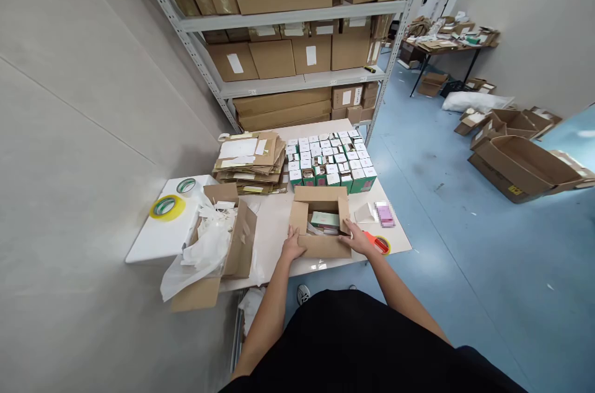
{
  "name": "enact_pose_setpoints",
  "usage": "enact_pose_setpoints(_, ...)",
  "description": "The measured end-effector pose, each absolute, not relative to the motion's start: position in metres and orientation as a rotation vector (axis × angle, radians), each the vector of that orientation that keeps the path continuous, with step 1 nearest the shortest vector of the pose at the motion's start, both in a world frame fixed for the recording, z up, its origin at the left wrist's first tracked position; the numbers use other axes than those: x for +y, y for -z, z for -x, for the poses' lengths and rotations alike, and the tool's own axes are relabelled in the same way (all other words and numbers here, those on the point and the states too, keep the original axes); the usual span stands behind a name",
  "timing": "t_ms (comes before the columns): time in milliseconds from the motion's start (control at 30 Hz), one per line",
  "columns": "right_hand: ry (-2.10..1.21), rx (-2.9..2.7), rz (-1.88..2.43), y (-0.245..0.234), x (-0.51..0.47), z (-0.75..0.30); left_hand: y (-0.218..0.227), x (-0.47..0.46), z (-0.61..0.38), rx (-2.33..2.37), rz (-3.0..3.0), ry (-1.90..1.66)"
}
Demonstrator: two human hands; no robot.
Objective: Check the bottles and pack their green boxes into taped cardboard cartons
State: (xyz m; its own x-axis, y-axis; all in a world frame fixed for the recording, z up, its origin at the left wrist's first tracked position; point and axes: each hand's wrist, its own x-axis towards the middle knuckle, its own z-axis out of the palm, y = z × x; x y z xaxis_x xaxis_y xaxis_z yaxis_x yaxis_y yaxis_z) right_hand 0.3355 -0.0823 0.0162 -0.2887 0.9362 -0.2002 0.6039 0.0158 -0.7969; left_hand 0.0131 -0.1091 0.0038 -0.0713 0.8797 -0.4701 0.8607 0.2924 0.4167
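Note:
An opened cardboard box (pixel 323 248) sits at the table's front edge with its flaps spread. Inside it lie a pale green carton (pixel 325 219) and some thin white and reddish items that are hard to make out. My left hand (pixel 292 245) grips the box at its front left corner. On the opposite side, my right hand (pixel 356 238) holds the right flap, with fingers reaching over its edge. Close to my right wrist are an orange tape dispenser (pixel 377 244), a small white box (pixel 365 213) and a pixelated purple item (pixel 385 214).
Behind the box stand rows of small white-and-green cartons (pixel 332 160). Flattened cardboard (pixel 248 160) is stacked to their left. A box of white packing material (pixel 239 244) and a yellow tape roll (pixel 167 207) are at the left. Metal shelving (pixel 297 15) rises behind the table.

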Motion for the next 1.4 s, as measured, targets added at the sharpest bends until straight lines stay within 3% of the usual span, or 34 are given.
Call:
enact_pose_setpoints(367, -1.458, -2.417, 1.47, 0.008, -0.047, -0.389, -0.004, -0.117, 0.017, 1.599, -1.581, -0.04)
enact_pose_setpoints(633, -1.456, -2.323, 1.386, 0.005, -0.044, -0.394, -0.013, -0.106, 0.042, 1.427, -1.617, -0.103)
enact_pose_setpoints(1033, -1.233, -2.356, 1.35, 0.003, -0.042, -0.396, -0.015, -0.11, 0.044, 1.576, -1.779, -0.237)
enact_pose_setpoints(1233, -1.395, -2.072, 1.36, 0.001, -0.052, -0.398, -0.01, -0.107, 0.047, 1.487, -1.666, -0.402)
enact_pose_setpoints(1400, -1.442, -1.53, 1.534, 0.006, -0.049, -0.385, -0.003, -0.099, 0.019, 1.79, -1.33, -0.701)
